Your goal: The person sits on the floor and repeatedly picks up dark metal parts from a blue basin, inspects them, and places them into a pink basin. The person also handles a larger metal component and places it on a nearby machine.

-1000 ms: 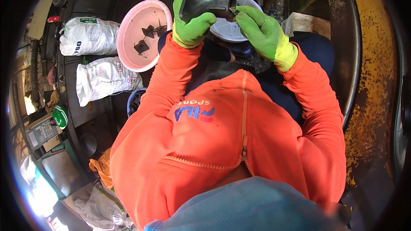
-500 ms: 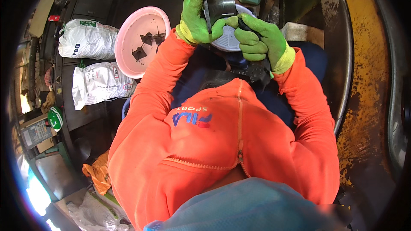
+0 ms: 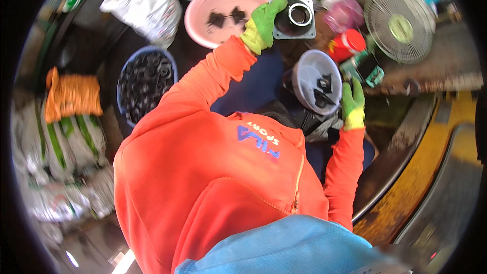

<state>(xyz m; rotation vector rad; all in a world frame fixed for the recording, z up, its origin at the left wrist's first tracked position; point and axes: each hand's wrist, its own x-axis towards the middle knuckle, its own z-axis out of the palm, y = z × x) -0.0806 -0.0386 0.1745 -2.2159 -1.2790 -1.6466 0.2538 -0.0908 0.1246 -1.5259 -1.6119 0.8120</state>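
Note:
My left hand (image 3: pixel 261 24), in a green and yellow glove, grips a black square-flanged part with a round collar (image 3: pixel 284 26) by its edge. The flange's flat face with its ring-shaped opening is turned upward. My right hand (image 3: pixel 353 102), gloved alike, is beside the right rim of a pale lavender basin (image 3: pixel 303 78). Its fingers stretch forward, slightly apart, and I see nothing in them. A few black pieces (image 3: pixel 323 91) lie in that basin. Farther off, a pink basin (image 3: pixel 199 15) holds dark angular pieces (image 3: pixel 217 19).
A blue tub (image 3: pixel 175 63) full of small black parts (image 3: pixel 144 83) stands at the left. White sacks (image 3: pixel 144 7) and an orange bag (image 3: pixel 76 96) lie beyond it. A red container (image 3: pixel 350 43), a teal basket (image 3: pixel 374 77) and a fan (image 3: pixel 398 28) stand at the far right; a yellow metal edge (image 3: pixel 401 185) runs nearer.
The view has turned to the right. My hands have parted: the left holds the part out flat, and the right has left it and moved down beside the lavender basin.

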